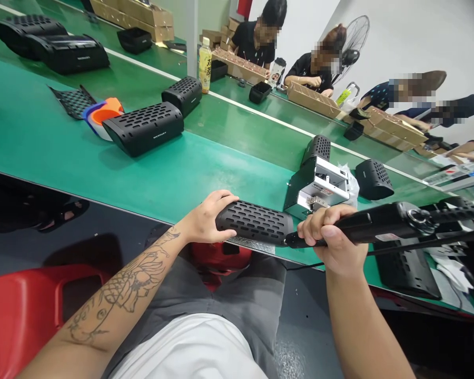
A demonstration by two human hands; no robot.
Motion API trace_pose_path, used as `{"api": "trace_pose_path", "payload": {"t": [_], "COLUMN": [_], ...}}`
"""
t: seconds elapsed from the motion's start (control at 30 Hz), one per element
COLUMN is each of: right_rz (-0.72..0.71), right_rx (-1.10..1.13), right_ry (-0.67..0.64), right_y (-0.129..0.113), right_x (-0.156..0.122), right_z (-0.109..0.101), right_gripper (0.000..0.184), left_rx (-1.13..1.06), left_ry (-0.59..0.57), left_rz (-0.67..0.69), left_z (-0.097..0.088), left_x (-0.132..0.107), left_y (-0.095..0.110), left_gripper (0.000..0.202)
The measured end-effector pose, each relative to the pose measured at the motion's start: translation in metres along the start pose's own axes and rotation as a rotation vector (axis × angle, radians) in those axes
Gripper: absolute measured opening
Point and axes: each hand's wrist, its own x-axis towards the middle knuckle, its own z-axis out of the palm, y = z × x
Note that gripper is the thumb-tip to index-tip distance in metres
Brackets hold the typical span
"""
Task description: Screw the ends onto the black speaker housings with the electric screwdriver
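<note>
My left hand (209,217) grips the left end of a black slotted housing (256,220), thumb on the near side and fingers over the far side. The housing lies at the front edge of the green bench. My right hand (332,231) is wrapped round a black electric screwdriver (373,221), held almost level. Its tip meets the housing's right end; whether it sits in a screw is too small to tell. Just behind my right hand stands a silver and black boxy device (319,184), perhaps a screw feeder.
More black housings (146,126) stand on the green bench (229,163), several at the far left. An orange and blue tape roll (102,116) and a yellow-labelled bottle (205,66) are further back. Across the line, several people work beside cardboard trays (312,99). A red stool (35,310) is at left.
</note>
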Motion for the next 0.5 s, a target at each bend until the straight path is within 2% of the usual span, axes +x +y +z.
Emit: {"api": "trace_pose_path", "payload": {"t": [0.2,0.27,0.33,0.43,0.5], "right_rz": [0.033,-0.006,-0.096,-0.202,-0.104], "right_rx": [-0.064,-0.084,-0.127,-0.417,-0.747], "right_ry": [0.019,0.088,0.27,0.727,0.947], "right_y": [-0.006,-0.013,-0.019,-0.022,-0.016], "right_x": [-0.005,-0.007,-0.008,-0.01,-0.015], "right_z": [0.009,0.002,-0.02,-0.078,-0.121], "right_gripper": [0.033,0.033,0.036,0.03,0.025], "left_rx": [0.007,0.028,0.053,0.089,0.135], "left_ry": [0.024,0.051,0.083,0.127,0.163], "left_rz": [0.049,0.087,0.114,0.117,0.114], "left_z": [0.001,0.002,0.005,0.01,0.014], "left_x": [-0.002,-0.004,-0.007,-0.012,-0.014], "left_y": [-0.005,-0.006,-0.006,-0.004,-0.001], "left_gripper": [0.083,0.082,0.083,0.081,0.079]}}
